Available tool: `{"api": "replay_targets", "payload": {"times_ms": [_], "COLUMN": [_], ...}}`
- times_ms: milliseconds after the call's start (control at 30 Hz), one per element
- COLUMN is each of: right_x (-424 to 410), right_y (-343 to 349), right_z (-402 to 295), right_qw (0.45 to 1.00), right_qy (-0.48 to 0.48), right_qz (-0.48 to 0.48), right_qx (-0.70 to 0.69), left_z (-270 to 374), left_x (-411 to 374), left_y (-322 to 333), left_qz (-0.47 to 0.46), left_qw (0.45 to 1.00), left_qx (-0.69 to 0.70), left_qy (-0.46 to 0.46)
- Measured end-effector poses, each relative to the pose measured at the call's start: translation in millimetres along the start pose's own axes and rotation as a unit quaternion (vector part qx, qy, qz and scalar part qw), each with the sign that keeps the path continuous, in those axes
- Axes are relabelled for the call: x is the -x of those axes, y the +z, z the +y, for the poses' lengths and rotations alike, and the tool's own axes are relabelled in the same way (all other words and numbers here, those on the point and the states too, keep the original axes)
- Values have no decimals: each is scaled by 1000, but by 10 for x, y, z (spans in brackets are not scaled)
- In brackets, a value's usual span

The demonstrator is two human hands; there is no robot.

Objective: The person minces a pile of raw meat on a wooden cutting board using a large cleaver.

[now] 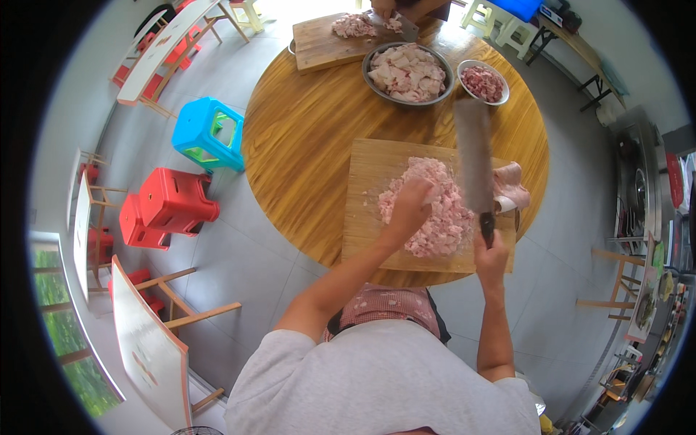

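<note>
On a wooden cutting board (361, 228) lies a heap of pale pink chopped meat (440, 231). My left hand (414, 202) is over the upper left part of the heap, fingers bent; whether it grips a piece is not clear. My right hand (491, 253) is shut on the black handle of a cleaver (474, 157), its broad blade blurred and raised at the heap's right side. A larger piece of fatty meat with skin (511, 182) lies at the board's right edge, partly behind the cleaver.
On the round wooden table (293, 163) stand a metal bowl of sliced fatty meat (408, 73) and a white bowl of darker minced meat (482, 83). A co-worker's hands (385, 6) cut meat on another board (315, 49). Blue (198, 128) and red stools (168, 198) stand left.
</note>
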State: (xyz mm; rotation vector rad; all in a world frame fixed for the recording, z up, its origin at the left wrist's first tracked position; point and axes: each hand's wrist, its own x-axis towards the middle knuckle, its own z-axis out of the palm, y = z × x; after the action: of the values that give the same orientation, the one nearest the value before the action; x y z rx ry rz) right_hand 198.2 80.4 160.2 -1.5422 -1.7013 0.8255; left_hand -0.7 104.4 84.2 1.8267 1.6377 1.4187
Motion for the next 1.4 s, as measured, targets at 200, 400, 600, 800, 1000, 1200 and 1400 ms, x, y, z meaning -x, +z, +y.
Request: {"api": "replay_targets", "payload": {"times_ms": [200,400,600,800,1000,1200,1400], "right_x": [-7,291,49,307,93,249,31], "right_y": [-220,563,281,365,466,335,444], "right_z": [-351,759,286,331,551,135,472], "right_qw": [986,995,987,1000,976,997,976], "right_qy": [-11,-51,28,-21,8,13,39], "right_qz": [108,-10,-118,-3,-158,-76,-184], "right_qx": [-128,91,108,-21,149,24,112], "left_z": [-270,-374,-604,-550,-613,-572,-506], "left_x": [499,597,700,753,795,770,795], "left_y": [177,-94,-336,-465,-385,-396,-315], "left_qz": [-120,-20,16,1,13,3,-9], "left_qw": [977,994,991,983,986,986,991], "left_qx": [-151,-58,-33,-49,-67,-57,-92], "left_qy": [93,-92,-127,-177,-155,-158,-100]}}
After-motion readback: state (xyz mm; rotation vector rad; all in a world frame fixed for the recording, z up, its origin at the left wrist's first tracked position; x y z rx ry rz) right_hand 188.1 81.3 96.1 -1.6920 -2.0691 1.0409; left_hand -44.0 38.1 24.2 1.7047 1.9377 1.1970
